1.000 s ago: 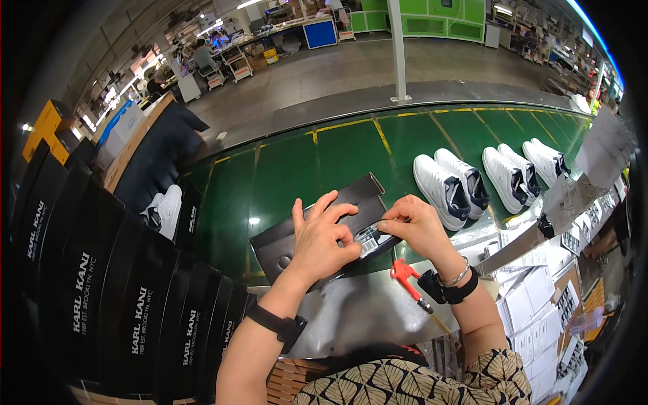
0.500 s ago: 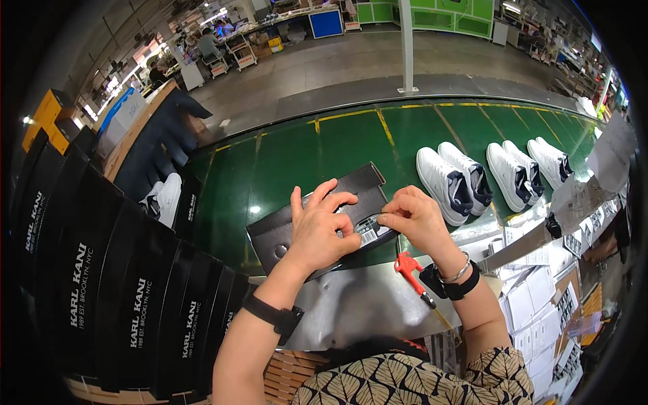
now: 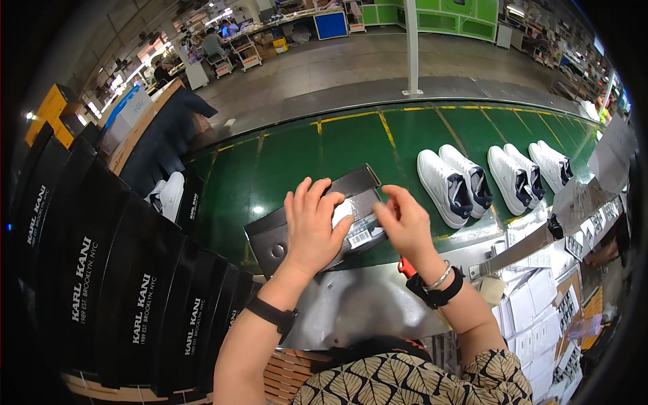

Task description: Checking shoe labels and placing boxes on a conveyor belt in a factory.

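Green belt (image 3: 351,152) runs across beyond both hands, marked with yellow lines; past it, far ahead of the hands, lie a grey floor (image 3: 324,71) and a white post (image 3: 412,50), with workbenches further back; nearer than the hands, a shiny metal table (image 3: 364,307) borders the belt.

Under the left hand (image 3: 314,226) lies a black box (image 3: 266,237), set at a slant at the near side of the belt; the left hand rests on its top, fingers reaching forward and slightly spread, thumb standing apart from them and pointing toward the right hand (image 3: 405,226); just beside that thumb, between the two hands, a label (image 3: 360,237) sits on the box.

At the box's right end is the right hand, its thumb and forefinger bent toward the label; their tips are blurred, so I cannot tell whether they meet or pinch anything.

Just below the right hand a red air gun (image 3: 406,267) shows, mostly hidden by the wrist; to the right of that hand stand three pairs of white shoes (image 3: 437,185) with dark linings; nearer and further right are papers (image 3: 533,304); left of the left hand rise black cartons (image 3: 172,277), with a white shoe (image 3: 172,197) beyond them.
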`<control>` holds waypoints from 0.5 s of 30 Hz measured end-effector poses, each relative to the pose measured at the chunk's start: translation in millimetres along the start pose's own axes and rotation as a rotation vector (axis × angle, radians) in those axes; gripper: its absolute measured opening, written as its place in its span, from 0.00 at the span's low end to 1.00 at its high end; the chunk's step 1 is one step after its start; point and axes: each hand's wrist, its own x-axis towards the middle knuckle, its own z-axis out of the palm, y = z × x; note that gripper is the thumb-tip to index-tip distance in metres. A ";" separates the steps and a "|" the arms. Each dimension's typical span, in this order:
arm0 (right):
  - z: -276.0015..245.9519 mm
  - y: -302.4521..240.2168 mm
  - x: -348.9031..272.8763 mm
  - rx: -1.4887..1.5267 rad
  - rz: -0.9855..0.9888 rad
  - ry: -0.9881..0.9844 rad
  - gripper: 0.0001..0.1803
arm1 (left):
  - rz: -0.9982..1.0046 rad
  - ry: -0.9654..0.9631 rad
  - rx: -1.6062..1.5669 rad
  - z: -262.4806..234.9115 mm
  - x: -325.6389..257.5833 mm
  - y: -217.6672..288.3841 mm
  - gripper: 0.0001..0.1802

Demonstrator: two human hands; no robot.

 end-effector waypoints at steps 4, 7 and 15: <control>15.3 -11.2 -9.9 -0.162 -0.287 0.214 0.28 | -0.052 -0.083 0.227 -3.7 -3.1 6.5 0.28; 14.0 -3.0 -9.1 -0.068 -0.226 0.163 0.23 | -0.011 -0.280 0.170 -16.9 -0.2 13.9 0.41; 12.1 22.1 -11.6 0.178 -0.148 0.155 0.13 | 0.000 -0.288 0.147 -25.8 1.6 21.9 0.45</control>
